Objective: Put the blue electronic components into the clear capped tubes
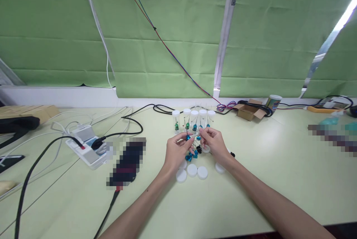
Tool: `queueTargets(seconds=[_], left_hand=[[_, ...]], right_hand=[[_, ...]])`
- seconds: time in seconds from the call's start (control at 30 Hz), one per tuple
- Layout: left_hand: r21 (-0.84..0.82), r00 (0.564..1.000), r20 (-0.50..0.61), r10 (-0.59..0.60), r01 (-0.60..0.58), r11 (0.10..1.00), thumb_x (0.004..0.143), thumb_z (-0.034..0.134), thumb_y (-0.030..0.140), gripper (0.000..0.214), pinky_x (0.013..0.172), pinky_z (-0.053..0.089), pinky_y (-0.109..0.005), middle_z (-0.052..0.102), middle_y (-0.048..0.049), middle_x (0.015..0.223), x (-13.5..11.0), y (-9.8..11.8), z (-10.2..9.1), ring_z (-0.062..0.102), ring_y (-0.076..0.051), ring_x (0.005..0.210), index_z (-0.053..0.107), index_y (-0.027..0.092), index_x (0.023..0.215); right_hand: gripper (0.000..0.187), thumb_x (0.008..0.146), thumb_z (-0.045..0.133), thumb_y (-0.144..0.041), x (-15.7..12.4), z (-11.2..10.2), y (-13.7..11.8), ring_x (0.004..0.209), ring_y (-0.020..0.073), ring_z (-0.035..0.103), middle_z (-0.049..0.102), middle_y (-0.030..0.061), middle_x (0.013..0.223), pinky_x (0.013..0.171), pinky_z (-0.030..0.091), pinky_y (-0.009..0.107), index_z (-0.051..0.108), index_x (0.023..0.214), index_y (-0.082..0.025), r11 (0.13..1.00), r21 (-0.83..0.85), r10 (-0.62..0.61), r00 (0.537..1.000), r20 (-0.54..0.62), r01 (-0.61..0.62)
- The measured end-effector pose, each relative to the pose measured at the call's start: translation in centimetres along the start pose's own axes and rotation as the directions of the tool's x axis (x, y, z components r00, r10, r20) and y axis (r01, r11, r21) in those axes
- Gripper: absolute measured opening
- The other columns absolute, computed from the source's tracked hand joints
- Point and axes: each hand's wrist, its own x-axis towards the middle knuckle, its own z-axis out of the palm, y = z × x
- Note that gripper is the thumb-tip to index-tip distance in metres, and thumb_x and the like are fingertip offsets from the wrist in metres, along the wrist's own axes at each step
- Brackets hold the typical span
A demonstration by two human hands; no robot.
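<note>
My left hand [178, 150] is closed in a pinch around a small blue part with thin metal leads [188, 138]. The fingertips of my right hand [212, 142] pinch the far end of a thin pale lead that runs between both hands. Just behind them stand several clear tubes with white caps [194, 113], holding green or blue parts with wire legs. More loose blue parts [190, 156] and a black one [199, 149] lie beneath my hands. Nearer to me, several round white caps [192, 170] rest on the table, one partly under my right wrist.
A blurred dark device [128, 162] with a cable lies left of my hands, beside a white power strip [89, 149]. At the back right are an open cardboard box [247, 111], a can [273, 103] and coiled cables. Green blinds [167, 64] hang behind the table.
</note>
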Motion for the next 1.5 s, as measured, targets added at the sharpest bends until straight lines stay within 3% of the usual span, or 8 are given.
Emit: queueTargets(seconds=[0.43, 0.87, 1.13, 1.5], left_hand=[[0.056, 0.999, 0.039, 0.038, -0.040, 0.998, 0.070, 0.072, 0.035, 0.029, 0.050, 0.046, -0.025, 0.059, 0.0008, 0.054, -0.23, 0.16, 0.10, 0.056, -0.013, 0.042, 0.069, 0.014, 0.090], [-0.057, 1.000, -0.015, -0.002, 0.001, 0.998, 0.065, 0.077, 0.034, 0.030, 0.053, 0.048, -0.025, 0.061, 0.0013, 0.060, 0.07, -0.02, -0.06, 0.057, -0.012, 0.048, 0.066, 0.014, 0.085], [-0.088, 0.998, -0.053, -0.023, 0.018, 0.996, 0.067, 0.076, 0.033, 0.032, 0.055, 0.048, -0.024, 0.061, 0.0020, 0.061, 0.19, -0.19, -0.16, 0.057, -0.011, 0.049, 0.065, 0.014, 0.089], [-0.104, 0.999, -0.039, -0.030, 0.026, 0.994, 0.065, 0.077, 0.033, 0.033, 0.053, 0.049, -0.023, 0.060, 0.0017, 0.061, -0.03, 0.24, 0.02, 0.056, -0.011, 0.051, 0.066, 0.012, 0.087]], right_hand=[[0.045, 0.070, 0.071, -0.051, 0.13, 0.22, -0.01, 0.036, 0.0090, 0.043, 0.038, -0.0075, 0.040, 0.036, 0.029, 0.022, 0.046, 0.052, -0.019, 0.997, 0.071, 0.039, 0.999, -0.025, -0.037], [0.039, 0.073, 0.069, -0.053, -0.03, 0.10, 0.09, 0.039, 0.0077, 0.045, 0.050, -0.0045, 0.049, 0.036, 0.031, 0.020, 0.057, 0.065, -0.017, 1.000, 0.004, 0.030, 1.000, 0.001, -0.030], [0.035, 0.076, 0.068, -0.048, -0.14, 0.22, -0.35, 0.042, 0.0076, 0.048, 0.058, -0.0016, 0.068, 0.035, 0.033, 0.020, 0.062, 0.091, -0.017, 0.999, -0.027, -0.020, 1.000, 0.020, 0.021], [0.032, 0.075, 0.070, -0.046, -0.03, 0.06, -0.03, 0.042, 0.0076, 0.047, 0.055, -0.0021, 0.065, 0.036, 0.035, 0.020, 0.063, 0.085, -0.016, 0.998, -0.048, -0.043, 0.999, 0.004, 0.043]])
